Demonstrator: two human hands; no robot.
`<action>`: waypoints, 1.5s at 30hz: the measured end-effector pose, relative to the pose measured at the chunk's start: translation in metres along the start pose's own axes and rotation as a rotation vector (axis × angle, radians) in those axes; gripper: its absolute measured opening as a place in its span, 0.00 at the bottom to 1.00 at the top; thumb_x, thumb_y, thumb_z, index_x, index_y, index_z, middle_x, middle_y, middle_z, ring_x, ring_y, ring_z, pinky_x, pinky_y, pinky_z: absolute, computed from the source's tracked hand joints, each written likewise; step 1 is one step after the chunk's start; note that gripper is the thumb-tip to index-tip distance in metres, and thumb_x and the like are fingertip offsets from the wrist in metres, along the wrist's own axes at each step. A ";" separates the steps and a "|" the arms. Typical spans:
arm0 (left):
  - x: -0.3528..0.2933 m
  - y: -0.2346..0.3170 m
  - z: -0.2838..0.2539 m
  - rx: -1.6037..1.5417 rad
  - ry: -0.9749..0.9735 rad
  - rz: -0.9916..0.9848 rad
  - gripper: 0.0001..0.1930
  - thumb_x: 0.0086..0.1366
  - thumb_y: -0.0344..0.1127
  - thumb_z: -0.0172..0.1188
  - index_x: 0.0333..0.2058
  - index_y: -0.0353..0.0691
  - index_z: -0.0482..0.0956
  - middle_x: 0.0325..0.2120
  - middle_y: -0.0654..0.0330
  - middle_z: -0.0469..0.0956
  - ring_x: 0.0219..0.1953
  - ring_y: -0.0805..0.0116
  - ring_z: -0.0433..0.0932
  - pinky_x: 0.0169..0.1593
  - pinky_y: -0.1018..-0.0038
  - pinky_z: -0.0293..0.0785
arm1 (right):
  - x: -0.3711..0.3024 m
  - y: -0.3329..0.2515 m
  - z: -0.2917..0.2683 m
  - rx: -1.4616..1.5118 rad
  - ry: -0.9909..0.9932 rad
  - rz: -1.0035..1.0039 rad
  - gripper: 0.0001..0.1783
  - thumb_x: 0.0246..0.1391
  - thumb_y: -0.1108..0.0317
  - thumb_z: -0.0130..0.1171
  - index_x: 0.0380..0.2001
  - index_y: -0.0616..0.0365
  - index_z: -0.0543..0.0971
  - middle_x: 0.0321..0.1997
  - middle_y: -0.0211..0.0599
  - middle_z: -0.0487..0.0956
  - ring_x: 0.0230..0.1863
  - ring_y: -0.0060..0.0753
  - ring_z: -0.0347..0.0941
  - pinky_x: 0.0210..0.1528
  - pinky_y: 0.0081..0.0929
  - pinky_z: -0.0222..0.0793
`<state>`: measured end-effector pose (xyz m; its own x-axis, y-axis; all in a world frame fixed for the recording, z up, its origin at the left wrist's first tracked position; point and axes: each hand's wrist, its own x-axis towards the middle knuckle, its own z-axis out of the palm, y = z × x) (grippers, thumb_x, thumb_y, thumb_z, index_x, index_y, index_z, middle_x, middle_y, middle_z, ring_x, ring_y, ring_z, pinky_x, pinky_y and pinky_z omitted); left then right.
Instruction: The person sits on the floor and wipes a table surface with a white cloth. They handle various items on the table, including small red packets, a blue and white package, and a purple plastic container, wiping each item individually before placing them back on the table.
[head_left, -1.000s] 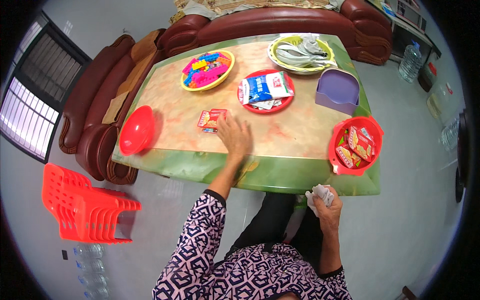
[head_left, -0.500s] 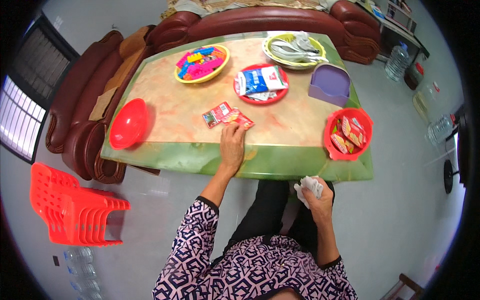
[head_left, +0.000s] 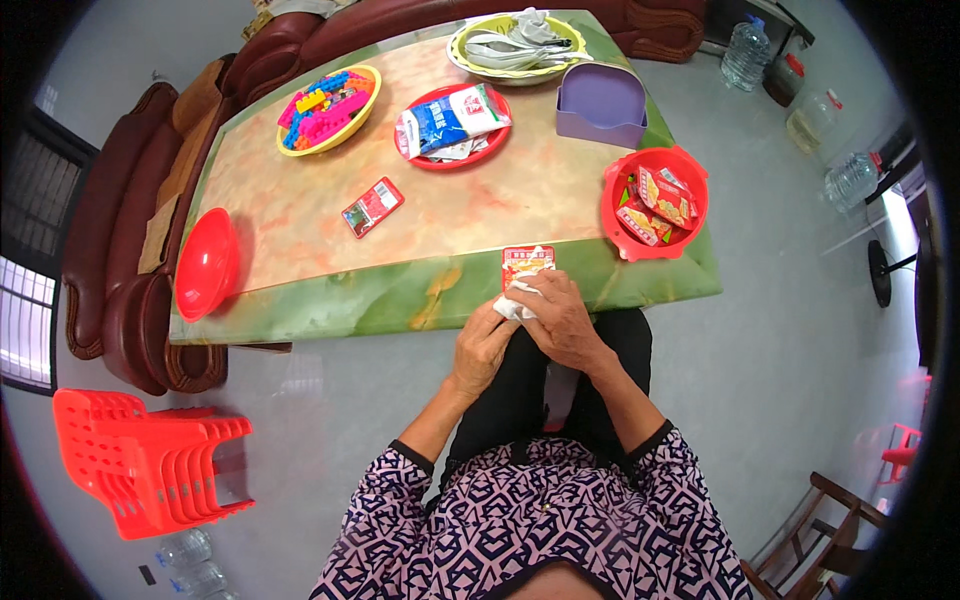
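Observation:
At the table's near edge my left hand point(head_left: 482, 350) is closed on the lower end of a red snack packet point(head_left: 528, 262). My right hand point(head_left: 566, 325) presses a crumpled white tissue point(head_left: 517, 302) against that packet, fingers closed round the tissue. The packet's printed upper part shows beyond my fingers; its lower end is covered. A second flat packet point(head_left: 372, 207), red and dark, lies on the tabletop to the left. Right of my hands, a red basin point(head_left: 613, 230) holds several similar red packets point(head_left: 664, 200).
On the green-edged table point(head_left: 330, 312) are a red bowl point(head_left: 207, 265), a yellow bowl of toy bricks point(head_left: 330, 108), a red plate with packages point(head_left: 452, 122), a basin of spoons point(head_left: 515, 48) and a purple container point(head_left: 602, 105). Stacked red chairs point(head_left: 160, 460) stand at left.
My left hand has picked up the red snack packet and brought it to the table's near edge. My right hand has come up to it with the tissue. The view has shifted.

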<state>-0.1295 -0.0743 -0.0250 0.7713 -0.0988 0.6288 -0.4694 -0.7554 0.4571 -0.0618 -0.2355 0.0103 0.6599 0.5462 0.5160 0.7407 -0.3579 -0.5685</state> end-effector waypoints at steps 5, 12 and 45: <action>0.001 0.002 0.001 0.006 0.015 0.006 0.15 0.51 0.21 0.61 0.40 0.38 0.81 0.42 0.58 0.77 0.48 0.58 0.76 0.50 0.66 0.73 | 0.023 0.014 0.017 -0.112 -0.009 0.043 0.19 0.40 0.72 0.58 0.41 0.52 0.79 0.47 0.33 0.75 0.51 0.42 0.65 0.49 0.39 0.60; 0.006 0.005 0.004 0.044 0.026 0.024 0.15 0.52 0.22 0.61 0.41 0.38 0.80 0.42 0.58 0.76 0.48 0.58 0.75 0.50 0.65 0.73 | 0.061 0.034 0.034 -0.251 0.121 0.092 0.17 0.40 0.70 0.60 0.39 0.49 0.79 0.45 0.32 0.75 0.49 0.41 0.66 0.48 0.39 0.61; 0.034 0.021 -0.003 0.087 -0.043 -0.152 0.04 0.57 0.28 0.60 0.32 0.36 0.79 0.33 0.57 0.77 0.36 0.56 0.75 0.40 0.66 0.71 | 0.002 0.021 0.006 -0.173 0.094 0.083 0.18 0.40 0.71 0.61 0.39 0.48 0.79 0.48 0.32 0.74 0.53 0.40 0.67 0.49 0.38 0.61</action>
<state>-0.1143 -0.0915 0.0085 0.8492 -0.0055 0.5281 -0.3086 -0.8167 0.4876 -0.0459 -0.2378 -0.0042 0.7225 0.4392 0.5340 0.6885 -0.5279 -0.4973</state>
